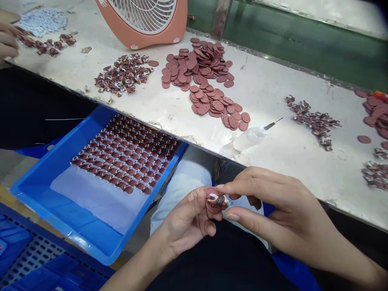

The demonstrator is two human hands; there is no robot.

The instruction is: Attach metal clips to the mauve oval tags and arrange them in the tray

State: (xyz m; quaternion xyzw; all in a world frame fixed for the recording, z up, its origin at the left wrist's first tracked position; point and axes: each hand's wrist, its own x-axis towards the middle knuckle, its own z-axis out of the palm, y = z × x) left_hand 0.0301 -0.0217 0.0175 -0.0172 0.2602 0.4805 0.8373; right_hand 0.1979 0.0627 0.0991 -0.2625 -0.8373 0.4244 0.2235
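Observation:
Just below the table edge, my left hand [190, 222] pinches a small reddish-brown oval base [212, 195] between thumb and fingers. On this base lies a tiny painted figurine [220, 200], dark brown with white and yellow parts. My right hand [273, 214] is close on the right, thumb and index finger spread apart around the figurine's end. Its index fingertip is at the base's rim; whether it presses on it I cannot tell. On the table above the hands lies a clear bottle with a needle tip [250, 138].
Piles of oval bases [200, 66] and heaps of figurines [124, 74] are spread over the table [273, 161]. An orange fan [142, 38] stands behind. At left, a blue tray [119, 242] contains rows of assembled pieces on a sheet. Another person's hand [7, 42] is at the far left.

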